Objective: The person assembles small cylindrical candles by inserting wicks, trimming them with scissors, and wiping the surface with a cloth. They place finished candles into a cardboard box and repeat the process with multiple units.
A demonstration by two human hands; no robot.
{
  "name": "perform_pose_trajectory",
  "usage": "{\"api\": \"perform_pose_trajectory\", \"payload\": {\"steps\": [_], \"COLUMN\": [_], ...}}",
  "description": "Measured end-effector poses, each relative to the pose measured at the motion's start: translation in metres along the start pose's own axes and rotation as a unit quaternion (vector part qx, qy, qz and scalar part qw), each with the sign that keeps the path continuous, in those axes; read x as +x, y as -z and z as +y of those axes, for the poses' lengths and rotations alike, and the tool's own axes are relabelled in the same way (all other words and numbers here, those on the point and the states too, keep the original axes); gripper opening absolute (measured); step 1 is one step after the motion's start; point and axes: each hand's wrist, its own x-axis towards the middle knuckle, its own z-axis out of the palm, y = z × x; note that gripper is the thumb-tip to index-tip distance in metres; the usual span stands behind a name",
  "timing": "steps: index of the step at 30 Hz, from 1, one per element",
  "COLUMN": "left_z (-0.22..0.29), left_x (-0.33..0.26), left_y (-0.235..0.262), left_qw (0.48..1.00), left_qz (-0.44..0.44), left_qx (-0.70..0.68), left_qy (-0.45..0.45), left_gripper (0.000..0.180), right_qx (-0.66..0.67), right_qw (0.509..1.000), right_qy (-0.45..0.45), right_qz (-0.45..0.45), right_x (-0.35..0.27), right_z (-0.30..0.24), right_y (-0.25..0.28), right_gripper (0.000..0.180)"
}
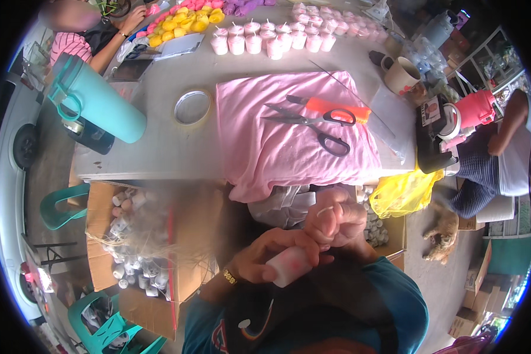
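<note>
In front of my chest, my left hand point(264, 255) is wrapped round a small white cylinder with pink marks point(290, 268), which looks like a votive candle. It lies tilted, one end toward the lower left. Just above, my right hand point(341, 219) is closed with its fingers pinched together, touching the left fingertips. A thin white strand, like a wick point(324, 210), curves at the right fingers; its lower end is hidden. Beyond both hands, a pink cloth point(248, 130) covers the table's near part. Scissors point(312, 121) and an orange-handled knife point(336, 110) rest on it.
Rows of pink-and-white candles point(253, 44) stand at the far side. A teal tumbler point(103, 100) and tape roll point(192, 107) are left; a mug point(401, 74) is right. Below left, a cardboard box point(103, 236) holds white cylinders. A yellow bag point(401, 192) hangs right. Another person's hand point(134, 19) works far left.
</note>
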Motion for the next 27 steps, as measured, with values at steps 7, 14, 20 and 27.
{"api": "perform_pose_trajectory", "payload": {"steps": [7,14,20,27], "left_z": [-0.008,-0.005,-0.009,-0.009], "left_x": [0.002,0.003,0.009,0.01], "left_y": [0.007,0.014,0.013,0.008], "left_qw": [0.996,0.982,0.973,0.97], "left_qz": [-0.061,-0.094,-0.13,-0.142], "left_qx": [0.065,0.149,0.185,0.173], "left_qy": [0.013,0.061,0.034,0.096], "left_gripper": [0.064,0.061,0.06,0.057], "right_qx": [-0.02,-0.046,-0.095,-0.174], "right_qw": [0.996,0.992,0.99,0.97], "right_qy": [-0.053,-0.096,-0.099,-0.17], "right_qz": [0.076,0.071,0.034,-0.014], "right_x": [-0.014,-0.016,-0.02,-0.026], "right_z": [-0.009,-0.017,-0.019,-0.034], "right_y": [-0.003,-0.004,-0.004,-0.001], "right_gripper": [0.026,0.025,0.025,0.026]}}
